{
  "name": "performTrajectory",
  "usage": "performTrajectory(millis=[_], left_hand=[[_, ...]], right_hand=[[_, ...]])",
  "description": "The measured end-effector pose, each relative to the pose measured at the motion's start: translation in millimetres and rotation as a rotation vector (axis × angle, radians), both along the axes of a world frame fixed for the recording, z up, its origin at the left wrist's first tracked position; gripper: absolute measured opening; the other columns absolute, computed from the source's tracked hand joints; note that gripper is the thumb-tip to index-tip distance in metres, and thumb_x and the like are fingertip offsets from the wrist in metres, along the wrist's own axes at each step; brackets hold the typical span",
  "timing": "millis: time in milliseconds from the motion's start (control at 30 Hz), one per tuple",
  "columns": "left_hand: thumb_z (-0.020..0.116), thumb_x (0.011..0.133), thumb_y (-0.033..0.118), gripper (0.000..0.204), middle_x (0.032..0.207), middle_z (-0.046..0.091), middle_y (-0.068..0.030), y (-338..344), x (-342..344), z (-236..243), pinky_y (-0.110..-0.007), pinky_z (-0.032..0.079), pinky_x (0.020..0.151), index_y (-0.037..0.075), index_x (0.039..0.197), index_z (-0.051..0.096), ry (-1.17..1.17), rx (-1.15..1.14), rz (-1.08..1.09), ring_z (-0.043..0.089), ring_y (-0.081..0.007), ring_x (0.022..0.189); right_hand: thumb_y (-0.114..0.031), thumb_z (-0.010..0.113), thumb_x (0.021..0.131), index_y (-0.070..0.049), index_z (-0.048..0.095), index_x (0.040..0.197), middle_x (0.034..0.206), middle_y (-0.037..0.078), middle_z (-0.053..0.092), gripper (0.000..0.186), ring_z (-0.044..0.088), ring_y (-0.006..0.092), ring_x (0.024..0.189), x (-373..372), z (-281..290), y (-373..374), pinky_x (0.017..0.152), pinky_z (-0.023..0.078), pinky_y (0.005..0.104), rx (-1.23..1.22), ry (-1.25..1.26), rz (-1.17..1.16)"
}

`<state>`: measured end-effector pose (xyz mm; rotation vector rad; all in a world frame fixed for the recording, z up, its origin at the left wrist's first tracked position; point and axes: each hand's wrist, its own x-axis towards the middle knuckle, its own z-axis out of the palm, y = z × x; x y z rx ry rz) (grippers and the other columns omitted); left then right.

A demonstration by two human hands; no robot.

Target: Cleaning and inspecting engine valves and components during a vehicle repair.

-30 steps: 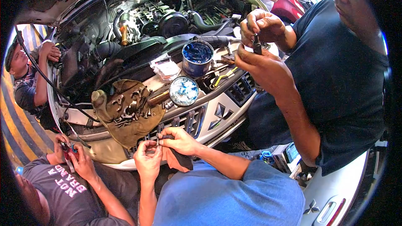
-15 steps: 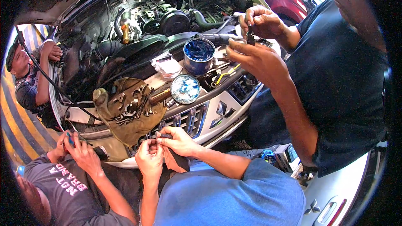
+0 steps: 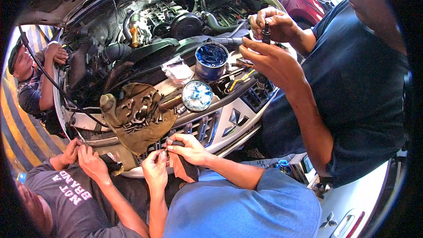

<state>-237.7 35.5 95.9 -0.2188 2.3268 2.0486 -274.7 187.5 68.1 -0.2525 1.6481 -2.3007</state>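
My left hand (image 3: 155, 167) is closed in a pinch, a small dark piece at its fingertips too tiny to name. Close beside it, my right hand (image 3: 188, 150) is closed on a reddish-brown sheet (image 3: 181, 167) that hangs below the palm; whether it is cloth or paper I cannot tell. A dark strip shows between the right thumb and fingers. Both hands are in front of the car's grille (image 3: 194, 132). Just beyond them, an olive-brown cloth (image 3: 143, 139) lies over the front edge, with several small metal parts (image 3: 143, 112) on it.
An open can (image 3: 212, 68) of dark blue grease and its smeared lid (image 3: 197, 95) stand by the engine bay (image 3: 176, 22). A co-worker at right holds a dark cylindrical part (image 3: 266, 33). Another works at lower left; a third person leans in at far left.
My left hand has moved slightly down and left, opening a small gap from the right fingertips. The right co-worker's dark part shows more upright. The lower-left co-worker's hands have shifted.
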Motion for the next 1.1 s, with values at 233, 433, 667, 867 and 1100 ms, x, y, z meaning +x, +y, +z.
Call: performTrajectory(millis=[233,433,667,867,1100], left_hand=[[0.062,0.091,0.018,0.022,0.076,0.063,-0.0014,-2.3,-1.0,-1.2,-0.021,0.049,0.057,-0.004,0.090,0.064,-0.033,0.062,-0.042,0.057,-0.0058,0.065],[0.064,0.088,0.013,0.012,0.077,0.063,-0.0002,1.3,-4.0,-8.7,-0.021,0.051,0.056,0.002,0.090,0.063,-0.105,0.239,0.010,0.058,-0.0057,0.063],[0.060,0.088,0.017,0.014,0.079,0.063,-0.0031,-9.0,-7.6,-12.1,-0.023,0.055,0.050,0.004,0.092,0.060,-0.292,0.614,-0.038,0.061,-0.0079,0.067],[0.062,0.087,0.018,0.018,0.081,0.065,-0.0043,-8.3,-5.1,-16.0,-0.024,0.055,0.055,0.002,0.097,0.062,-0.246,0.526,-0.091,0.062,-0.0105,0.067],[0.065,0.085,0.008,0.013,0.082,0.064,-0.0028,2.3,-3.5,-16.5,-0.022,0.050,0.057,0.001,0.095,0.062,-0.109,0.341,0.045,0.059,-0.0082,0.067]], right_hand=[[-0.009,0.060,0.090,0.002,0.059,0.099,0.094,0.004,0.063,0.014,0.057,0.0099,0.092,-2.1,-5.7,-0.4,0.083,0.046,0.0258,0.017,0.049,0.028],[-0.009,0.061,0.088,0.002,0.059,0.099,0.092,0.005,0.061,0.016,0.056,0.0105,0.089,0.5,-1.5,1.5,0.081,0.046,0.0268,0.118,0.120,-0.003],[-0.008,0.060,0.087,0.001,0.058,0.101,0.088,0.008,0.058,0.017,0.056,0.0141,0.085,1.5,2.6,8.3,0.078,0.046,0.0288,0.276,0.344,-0.001],[-0.009,0.060,0.087,0.001,0.059,0.102,0.088,0.009,0.059,0.018,0.057,0.0151,0.085,0.3,0.6,14.0,0.078,0.046,0.0295,0.300,0.375,0.018],[-0.012,0.062,0.085,0.003,0.061,0.100,0.090,0.015,0.064,0.021,0.062,0.0197,0.087,0.0,1.4,11.2,0.079,0.048,0.0324,0.303,0.210,0.003]])
